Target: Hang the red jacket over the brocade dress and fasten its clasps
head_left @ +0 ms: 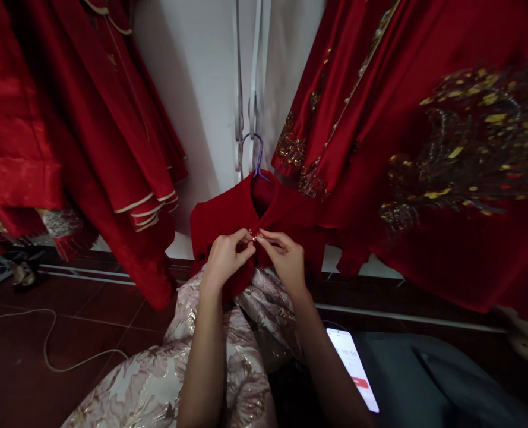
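A red jacket (221,211) hangs in front of me on a purple hanger (259,157), its collar parted in a V. My left hand (227,257) pinches the jacket's front edge just below the V, thumb and forefinger together. From the other side my right hand (287,257) pinches the opposite edge, its fingertips almost touching the left ones. Between the fingertips glint small shiny fastenings (255,236), partly covered by the fingers. Below the jacket a pale pink and gold floral brocade fabric (241,351) hangs and spreads out under my forearms.
Red garments with cream piping (125,148) hang at the left. Red garments with gold sequins (468,142) hang at the right. A lit phone (353,368) lies on a dark grey surface (406,380) at lower right. A cable (50,339) curves over the tiled floor (103,306).
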